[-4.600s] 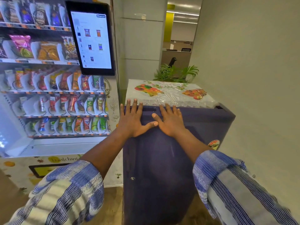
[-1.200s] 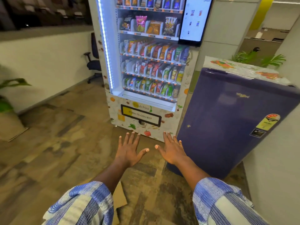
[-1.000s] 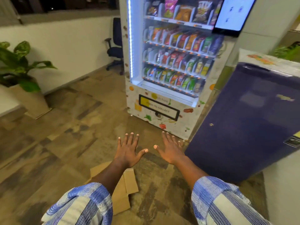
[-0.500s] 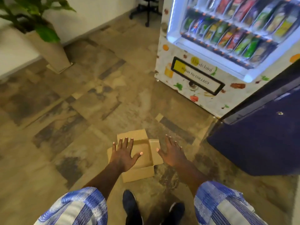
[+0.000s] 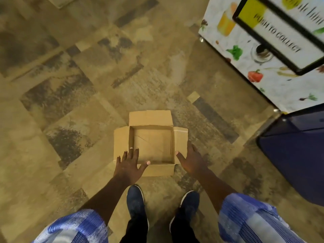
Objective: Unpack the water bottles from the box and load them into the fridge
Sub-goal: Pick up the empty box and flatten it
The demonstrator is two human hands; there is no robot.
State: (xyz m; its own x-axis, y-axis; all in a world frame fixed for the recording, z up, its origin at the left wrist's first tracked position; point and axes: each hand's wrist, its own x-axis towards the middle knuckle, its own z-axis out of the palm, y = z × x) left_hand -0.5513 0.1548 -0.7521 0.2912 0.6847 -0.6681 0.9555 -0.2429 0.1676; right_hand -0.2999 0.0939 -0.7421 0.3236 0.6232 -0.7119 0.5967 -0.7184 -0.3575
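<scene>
Over box [image 5: 150, 120]: left hand [image 5: 128, 166], right hand [image 5: 192, 160]

I'm in a vending corner.
Vending machine [image 5: 245, 55] with a "PUSH TO COLLECT" flap [image 5: 280, 37] beyond my right hand [image 5: 192, 160], fridge [image 5: 294, 155] beside it.

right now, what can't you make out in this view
- Fridge: the head view's right edge cuts it to a corner; its inside is not shown.
- Left hand and right hand: from straight above, unclear whether they touch the box or hover.
- Vending machine: the top edge cuts it off; label partly blurred.
</scene>
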